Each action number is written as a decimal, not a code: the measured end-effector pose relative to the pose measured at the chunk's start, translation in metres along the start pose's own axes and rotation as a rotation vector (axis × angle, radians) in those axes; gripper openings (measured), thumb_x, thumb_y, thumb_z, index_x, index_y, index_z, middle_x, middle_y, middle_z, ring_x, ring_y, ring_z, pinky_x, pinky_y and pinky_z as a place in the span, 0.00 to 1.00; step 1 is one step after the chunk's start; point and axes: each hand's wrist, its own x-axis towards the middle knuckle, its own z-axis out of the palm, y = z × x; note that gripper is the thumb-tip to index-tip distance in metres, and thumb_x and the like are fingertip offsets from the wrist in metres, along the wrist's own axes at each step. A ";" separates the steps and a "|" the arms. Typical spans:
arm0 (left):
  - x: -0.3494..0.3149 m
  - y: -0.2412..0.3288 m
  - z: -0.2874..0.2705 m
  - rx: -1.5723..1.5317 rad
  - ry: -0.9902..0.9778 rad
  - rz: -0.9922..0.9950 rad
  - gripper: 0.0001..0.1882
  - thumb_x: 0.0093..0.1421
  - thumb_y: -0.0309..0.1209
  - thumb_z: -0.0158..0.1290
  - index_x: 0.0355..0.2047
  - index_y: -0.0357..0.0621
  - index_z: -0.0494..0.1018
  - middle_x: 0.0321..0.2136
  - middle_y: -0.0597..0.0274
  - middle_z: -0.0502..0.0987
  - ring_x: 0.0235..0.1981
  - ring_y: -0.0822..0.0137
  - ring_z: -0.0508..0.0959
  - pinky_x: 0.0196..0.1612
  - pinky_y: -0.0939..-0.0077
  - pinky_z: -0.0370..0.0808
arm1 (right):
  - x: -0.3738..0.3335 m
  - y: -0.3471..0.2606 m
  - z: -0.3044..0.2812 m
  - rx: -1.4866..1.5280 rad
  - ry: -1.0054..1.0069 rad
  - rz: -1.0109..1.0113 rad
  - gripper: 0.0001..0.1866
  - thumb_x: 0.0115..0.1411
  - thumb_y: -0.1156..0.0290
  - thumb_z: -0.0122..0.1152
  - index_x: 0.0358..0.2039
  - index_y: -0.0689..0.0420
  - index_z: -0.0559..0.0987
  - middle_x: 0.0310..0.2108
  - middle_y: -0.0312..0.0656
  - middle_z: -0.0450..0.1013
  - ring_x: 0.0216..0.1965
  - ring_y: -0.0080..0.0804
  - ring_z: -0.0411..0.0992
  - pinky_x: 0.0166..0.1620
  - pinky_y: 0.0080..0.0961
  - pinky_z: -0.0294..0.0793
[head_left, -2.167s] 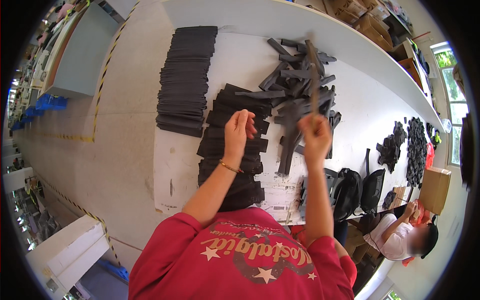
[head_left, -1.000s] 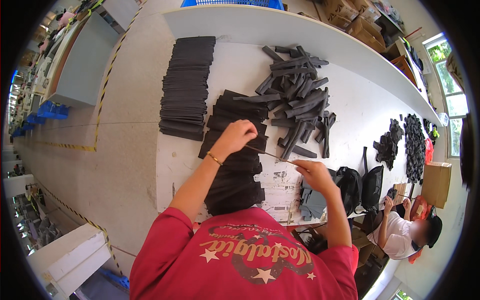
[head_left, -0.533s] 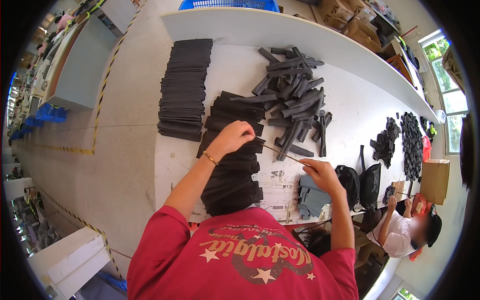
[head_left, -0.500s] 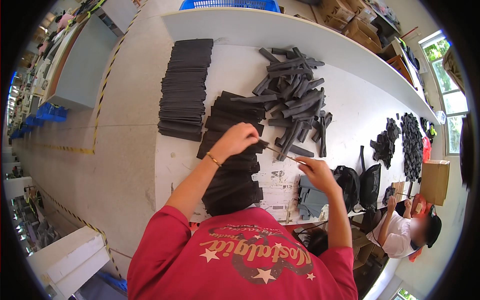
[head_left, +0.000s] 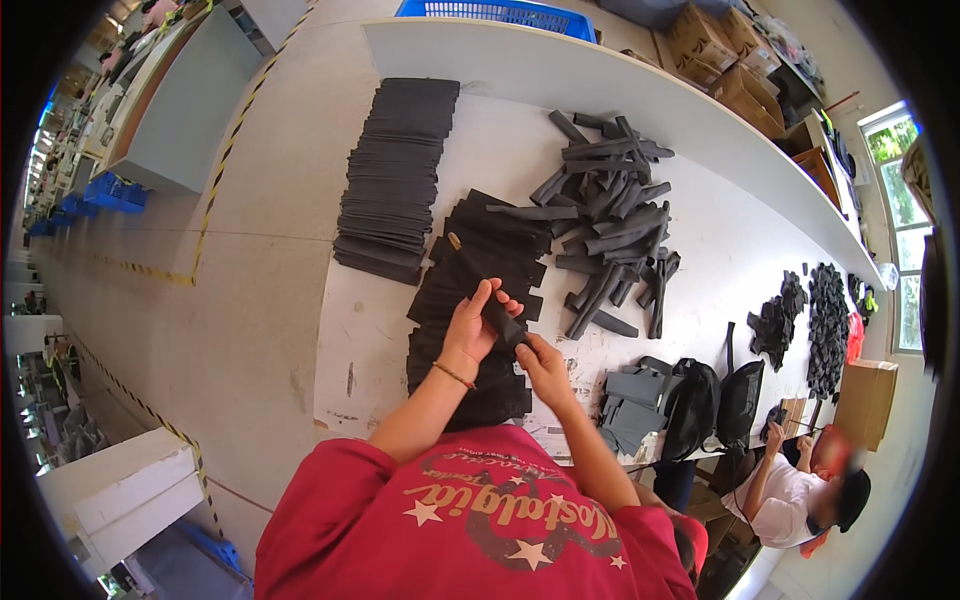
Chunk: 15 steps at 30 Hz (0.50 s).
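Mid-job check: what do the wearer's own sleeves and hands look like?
The sleeves are red, loose and short. The left hand is ungloved, with a thin brownish-gold bracelet at its wrist; the right hand is ungloved too, no band visible.

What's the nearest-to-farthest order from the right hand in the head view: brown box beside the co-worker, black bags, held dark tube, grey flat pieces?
From the right hand:
1. Dark tube: at its fingers, slanting up-left.
2. Grey flat pieces: to the right.
3. Black bags: right, past those pieces.
4. Brown box: far right.
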 end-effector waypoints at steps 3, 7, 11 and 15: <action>0.003 -0.002 0.004 0.001 0.085 0.060 0.13 0.57 0.38 0.58 0.37 0.43 0.75 0.24 0.63 0.77 0.24 0.66 0.77 0.38 0.62 0.78 | -0.013 0.005 0.022 -0.093 0.153 -0.086 0.13 0.65 0.70 0.47 0.46 0.64 0.72 0.20 0.31 0.64 0.23 0.18 0.61 0.28 0.18 0.63; 0.004 0.010 0.016 0.080 0.201 0.084 0.12 0.56 0.38 0.60 0.34 0.43 0.75 0.23 0.63 0.76 0.19 0.69 0.75 0.28 0.70 0.77 | -0.045 0.006 0.020 -0.214 0.079 0.020 0.13 0.66 0.71 0.45 0.47 0.63 0.71 0.18 0.35 0.63 0.20 0.21 0.61 0.25 0.20 0.62; 0.011 0.012 0.016 0.247 0.331 0.083 0.12 0.56 0.36 0.60 0.33 0.41 0.75 0.20 0.63 0.75 0.15 0.74 0.72 0.19 0.79 0.70 | -0.072 0.016 0.014 -0.229 0.007 0.104 0.12 0.66 0.72 0.44 0.47 0.62 0.71 0.16 0.34 0.60 0.18 0.21 0.59 0.23 0.22 0.60; 0.017 0.029 0.011 0.304 0.229 0.067 0.12 0.56 0.35 0.60 0.32 0.39 0.75 0.18 0.64 0.74 0.13 0.77 0.68 0.16 0.81 0.64 | -0.103 0.006 -0.007 -0.210 -0.077 0.168 0.12 0.67 0.72 0.43 0.47 0.61 0.72 0.15 0.31 0.58 0.18 0.17 0.56 0.22 0.18 0.58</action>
